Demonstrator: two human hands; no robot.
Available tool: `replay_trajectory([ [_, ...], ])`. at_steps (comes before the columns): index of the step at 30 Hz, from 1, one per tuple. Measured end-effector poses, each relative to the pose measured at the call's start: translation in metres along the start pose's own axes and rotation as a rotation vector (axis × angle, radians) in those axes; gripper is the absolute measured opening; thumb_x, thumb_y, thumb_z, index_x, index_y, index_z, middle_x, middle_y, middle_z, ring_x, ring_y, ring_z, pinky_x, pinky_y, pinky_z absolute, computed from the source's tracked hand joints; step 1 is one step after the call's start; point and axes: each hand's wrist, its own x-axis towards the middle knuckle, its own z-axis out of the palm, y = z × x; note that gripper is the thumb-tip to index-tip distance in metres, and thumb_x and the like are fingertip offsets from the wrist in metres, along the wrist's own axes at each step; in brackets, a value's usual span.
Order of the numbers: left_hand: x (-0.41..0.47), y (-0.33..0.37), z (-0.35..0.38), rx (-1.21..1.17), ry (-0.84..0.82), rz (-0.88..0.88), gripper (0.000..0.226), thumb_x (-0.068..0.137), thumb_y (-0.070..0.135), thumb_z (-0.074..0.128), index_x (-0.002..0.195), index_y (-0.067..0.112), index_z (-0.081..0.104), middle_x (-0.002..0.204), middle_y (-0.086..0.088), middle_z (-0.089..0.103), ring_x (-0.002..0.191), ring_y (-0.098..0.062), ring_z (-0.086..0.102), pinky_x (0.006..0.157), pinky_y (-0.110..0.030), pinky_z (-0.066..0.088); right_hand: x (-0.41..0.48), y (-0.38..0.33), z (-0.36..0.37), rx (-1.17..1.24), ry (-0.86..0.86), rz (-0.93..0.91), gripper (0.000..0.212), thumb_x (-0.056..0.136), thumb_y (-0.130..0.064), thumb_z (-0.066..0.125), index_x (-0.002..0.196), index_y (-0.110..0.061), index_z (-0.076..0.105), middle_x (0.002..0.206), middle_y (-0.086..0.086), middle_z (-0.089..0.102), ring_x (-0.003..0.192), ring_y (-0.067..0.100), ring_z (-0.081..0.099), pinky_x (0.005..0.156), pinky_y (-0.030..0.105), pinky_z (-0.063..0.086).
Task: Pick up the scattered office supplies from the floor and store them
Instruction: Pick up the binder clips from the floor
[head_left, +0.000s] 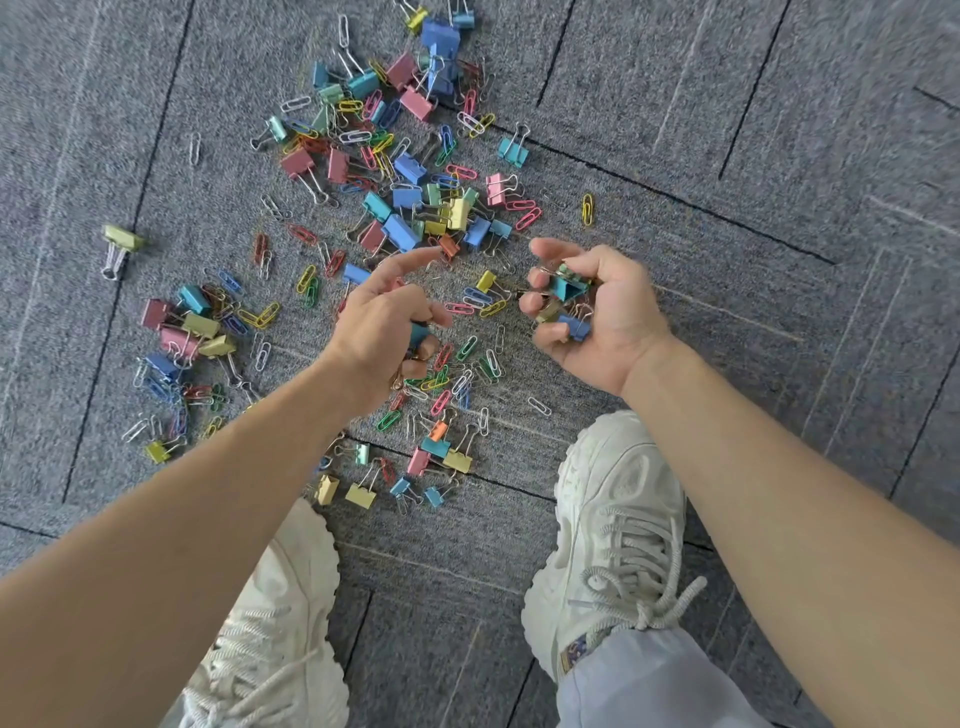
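Coloured binder clips (400, 231) and paper clips (447, 382) lie scattered over the grey carpet (675, 130), thickest in a band from the top centre down to my feet. My left hand (382, 332) hovers over the pile, index finger stretched out, the other fingers curled around a teal binder clip (418, 332) and some smaller clips. My right hand (597, 312) is cupped palm up and holds several binder clips (569, 288), teal, blue and olive.
My two white sneakers (618, 525) stand at the near edge of the pile. A lone yellow-green binder clip (122, 239) lies far left. A second cluster of clips (187, 332) sits left of my left hand. No container is in view.
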Motion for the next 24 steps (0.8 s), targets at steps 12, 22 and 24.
replay_trajectory([
  [12,-0.007,0.007,0.003,0.007,-0.142,-0.072,0.014,0.087,0.006,0.067,0.083,0.015,0.056,0.072,-0.001,0.054,0.051,-0.012,0.045,0.038,-0.018,0.026,-0.004,-0.007,0.02,-0.368,0.13,-0.035,0.025,0.086,-0.016,0.072,0.07,-0.023,0.055,0.073,-0.001,0.055,0.058,0.013,0.053,0.038,0.016,0.026],
  [22,-0.013,0.031,-0.013,0.466,0.119,0.223,0.03,0.102,0.024,0.05,0.131,0.028,0.057,0.086,-0.005,0.07,0.044,-0.004,0.039,0.04,-0.021,0.036,-0.036,-0.031,0.031,-1.026,0.287,-0.159,0.022,0.079,-0.018,0.077,0.069,-0.019,0.057,0.066,0.006,0.052,0.055,0.017,0.048,0.043,0.023,0.027],
  [24,-0.007,0.019,-0.022,0.559,0.108,0.222,0.03,0.102,0.018,0.049,0.126,0.031,0.061,0.092,-0.003,0.071,0.044,-0.003,0.04,0.04,-0.02,0.037,-0.029,-0.024,0.026,-0.972,0.327,-0.146,0.022,0.079,-0.018,0.077,0.07,-0.02,0.057,0.067,0.005,0.051,0.054,0.016,0.049,0.044,0.022,0.025],
])
